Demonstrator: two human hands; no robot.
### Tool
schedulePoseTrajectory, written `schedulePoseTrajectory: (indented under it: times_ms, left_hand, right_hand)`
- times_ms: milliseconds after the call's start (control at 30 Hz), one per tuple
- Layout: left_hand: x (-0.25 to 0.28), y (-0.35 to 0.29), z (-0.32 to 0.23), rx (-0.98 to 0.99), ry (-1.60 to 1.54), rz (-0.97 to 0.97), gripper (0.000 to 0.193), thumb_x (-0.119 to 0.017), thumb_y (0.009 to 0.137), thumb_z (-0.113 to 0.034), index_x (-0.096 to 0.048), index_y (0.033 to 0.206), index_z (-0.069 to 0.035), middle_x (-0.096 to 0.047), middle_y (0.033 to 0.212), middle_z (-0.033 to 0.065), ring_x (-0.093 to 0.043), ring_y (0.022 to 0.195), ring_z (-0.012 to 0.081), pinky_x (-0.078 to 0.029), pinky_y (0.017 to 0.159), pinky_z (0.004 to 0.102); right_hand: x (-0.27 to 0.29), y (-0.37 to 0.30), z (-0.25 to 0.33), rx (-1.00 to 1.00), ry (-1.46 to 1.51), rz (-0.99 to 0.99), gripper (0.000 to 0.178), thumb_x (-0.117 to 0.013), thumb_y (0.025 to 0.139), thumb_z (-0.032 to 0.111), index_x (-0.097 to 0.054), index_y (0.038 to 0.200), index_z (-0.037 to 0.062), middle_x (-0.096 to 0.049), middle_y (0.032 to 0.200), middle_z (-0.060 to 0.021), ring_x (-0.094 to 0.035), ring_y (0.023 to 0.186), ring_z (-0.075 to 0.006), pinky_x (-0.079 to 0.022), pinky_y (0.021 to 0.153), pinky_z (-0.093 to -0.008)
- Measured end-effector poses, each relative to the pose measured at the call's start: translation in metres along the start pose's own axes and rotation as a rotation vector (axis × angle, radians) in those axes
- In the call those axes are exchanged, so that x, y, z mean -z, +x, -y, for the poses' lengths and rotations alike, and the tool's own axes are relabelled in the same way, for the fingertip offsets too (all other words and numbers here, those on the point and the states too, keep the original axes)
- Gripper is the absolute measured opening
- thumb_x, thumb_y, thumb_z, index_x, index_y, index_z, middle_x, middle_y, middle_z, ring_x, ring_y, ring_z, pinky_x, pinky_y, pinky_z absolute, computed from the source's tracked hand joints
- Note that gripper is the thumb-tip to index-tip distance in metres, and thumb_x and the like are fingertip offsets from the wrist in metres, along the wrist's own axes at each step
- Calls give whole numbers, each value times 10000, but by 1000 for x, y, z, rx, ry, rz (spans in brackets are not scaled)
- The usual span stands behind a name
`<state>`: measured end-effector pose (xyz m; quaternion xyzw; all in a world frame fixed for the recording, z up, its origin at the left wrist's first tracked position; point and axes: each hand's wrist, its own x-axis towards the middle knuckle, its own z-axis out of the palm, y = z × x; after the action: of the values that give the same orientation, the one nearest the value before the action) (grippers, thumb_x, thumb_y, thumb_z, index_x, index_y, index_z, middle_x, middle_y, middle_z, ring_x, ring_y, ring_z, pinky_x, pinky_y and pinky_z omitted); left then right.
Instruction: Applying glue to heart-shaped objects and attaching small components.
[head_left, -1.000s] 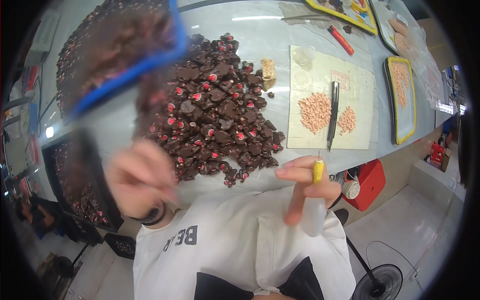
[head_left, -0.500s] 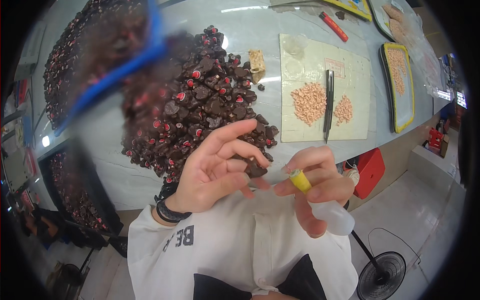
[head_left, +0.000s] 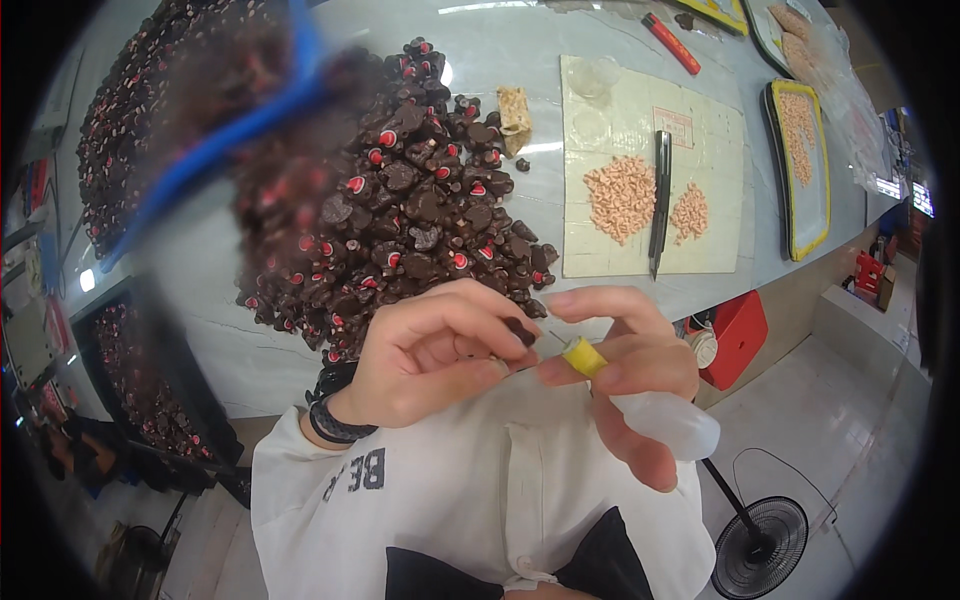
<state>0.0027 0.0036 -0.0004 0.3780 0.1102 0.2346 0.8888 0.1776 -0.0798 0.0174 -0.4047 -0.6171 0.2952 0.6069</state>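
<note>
My left hand [head_left: 435, 350], a dark band round its wrist, pinches a small dark brown moulded piece [head_left: 518, 331] between thumb and fingers. In my right hand [head_left: 625, 365] is a small translucent squeeze bottle [head_left: 672, 424] with a yellow collar [head_left: 584, 357] and a thin needle tip. That tip points left at the brown piece, close to it; whether they touch I cannot tell. Just beyond my left hand spreads a heap of dark brown pieces [head_left: 420, 205], some with red-and-white parts. Beyond my right hand lies a pale board [head_left: 610, 262] bearing two piles of small pinkish pieces [head_left: 620, 200].
Black tweezers [head_left: 661, 205] lie between the pinkish piles. A red stick-shaped object [head_left: 671, 43] and a yellow-rimmed tray [head_left: 822, 215] are farther off. A blurred blue strip [head_left: 215, 150] hides part of the upper left. A red stool-like object [head_left: 740, 340] stands beyond the table edge.
My left hand has gone from spread, curled fingers to a pinch with a brown piece in it. The bottle's tip has moved slightly left, nearer to that hand.
</note>
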Motion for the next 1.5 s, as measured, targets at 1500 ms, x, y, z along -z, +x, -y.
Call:
schedulePoseTrajectory:
  times_ms: [1500]
  left_hand:
    - [-2,-7,-1,100,-103,-134,391,-580,686,120,-470,1059,74,-514,1068,168,-529,989,200,-447,823,293]
  right_hand:
    - [-11,-6,7,-134,96,-168,484,-396,867,407,-570,768,-34,-580,580,-120,-622,800,-378,-484,494,-336]
